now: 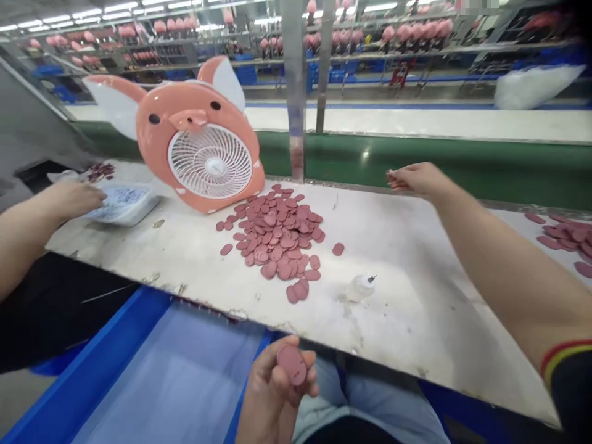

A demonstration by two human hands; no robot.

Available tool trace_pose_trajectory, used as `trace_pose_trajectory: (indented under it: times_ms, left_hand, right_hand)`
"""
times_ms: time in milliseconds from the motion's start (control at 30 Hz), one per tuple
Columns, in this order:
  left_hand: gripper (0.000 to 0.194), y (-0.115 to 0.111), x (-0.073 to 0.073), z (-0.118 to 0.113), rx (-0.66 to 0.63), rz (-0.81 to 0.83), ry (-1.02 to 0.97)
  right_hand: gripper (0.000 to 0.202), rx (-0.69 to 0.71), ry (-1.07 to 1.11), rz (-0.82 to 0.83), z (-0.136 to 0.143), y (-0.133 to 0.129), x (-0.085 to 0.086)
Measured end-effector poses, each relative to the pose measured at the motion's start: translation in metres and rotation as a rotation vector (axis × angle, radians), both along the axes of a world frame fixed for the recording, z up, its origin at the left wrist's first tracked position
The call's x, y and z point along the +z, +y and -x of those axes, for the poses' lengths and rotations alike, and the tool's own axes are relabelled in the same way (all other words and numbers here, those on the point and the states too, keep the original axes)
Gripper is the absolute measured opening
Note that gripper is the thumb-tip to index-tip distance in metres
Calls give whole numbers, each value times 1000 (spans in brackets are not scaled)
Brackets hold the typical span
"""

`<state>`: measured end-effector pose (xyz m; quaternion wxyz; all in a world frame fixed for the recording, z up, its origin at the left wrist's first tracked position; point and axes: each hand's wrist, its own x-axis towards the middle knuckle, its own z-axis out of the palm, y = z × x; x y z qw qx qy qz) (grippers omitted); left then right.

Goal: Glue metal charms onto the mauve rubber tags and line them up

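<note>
My left hand [272, 391] is low in front of my lap, its fingers closed around a flat dark-pink oval piece [291, 364] with small slits in it. Stretched out over the far side of the table, my right hand [419, 179] is closed. Something small and reddish shows at its fingertips, too small to name. Between my hands lies a heap of similar oval pieces [277, 231], with a few loose ones around it. A small whitish bottle with a dark thin tip [361, 288] lies to the right of the heap.
A pink pig-shaped fan [210, 163] stands behind the heap. At left, another person's hand [69, 197] is over a white tray [134, 209] of small bluish bits. More oval pieces [568, 234] lie at far right. A blue bin [139, 320] sits below the table edge; a green conveyor [370, 154] runs behind.
</note>
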<state>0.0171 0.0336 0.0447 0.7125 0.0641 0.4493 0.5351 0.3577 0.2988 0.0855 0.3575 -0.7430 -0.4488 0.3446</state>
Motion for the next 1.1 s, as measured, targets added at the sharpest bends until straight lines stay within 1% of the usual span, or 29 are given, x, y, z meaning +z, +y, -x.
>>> trace_pose_trajectory:
  times_ms: [33,100,167,233,333,367,400,433,467,533,633,800,933,1100]
  left_hand:
    - [53,-2,1,0,-38,-9,-24]
    - [51,-8,1,1,-117,-29,-59]
    - [49,-15,-3,3,-203,-57,-101]
    - [46,-21,-9,5,-291,-118,-172]
    - [40,-29,-16,4,-370,-199,-244]
    - [40,-32,-16,4,-376,-207,-242]
    - [40,-34,-15,2,-377,-202,-231]
    - [40,-35,-14,1,-382,-195,-219]
    - [40,-37,-11,0,-392,-186,-210]
    - [40,-38,-6,-2,-420,-168,-198]
    - [40,-39,0,-4,-438,-154,-176]
    - [41,-41,3,-7,-426,-127,-157]
    - [39,-43,2,-9,-414,-116,-145]
    - [36,-43,1,-9,-404,-117,-161]
  right_hand:
    - [48,17,75,-31,1,-16,7]
    - [47,39,186,-107,7,-50,19]
    - [38,50,279,-205,20,-89,27]
    - [36,82,351,-294,40,-134,29]
    - [27,190,421,-351,79,-203,22]
    - [23,265,441,-343,93,-223,19]
    - [17,394,442,-334,105,-241,17]
    - [13,497,386,-313,116,-255,14]
    - [11,572,331,-315,125,-267,12]
    - [15,675,235,-320,137,-280,11]
    - [17,740,185,-328,146,-285,12]
    - [14,747,126,-364,148,-285,15]
    - [15,746,67,-378,147,-287,13]
    - [18,787,-6,-398,147,-288,12]
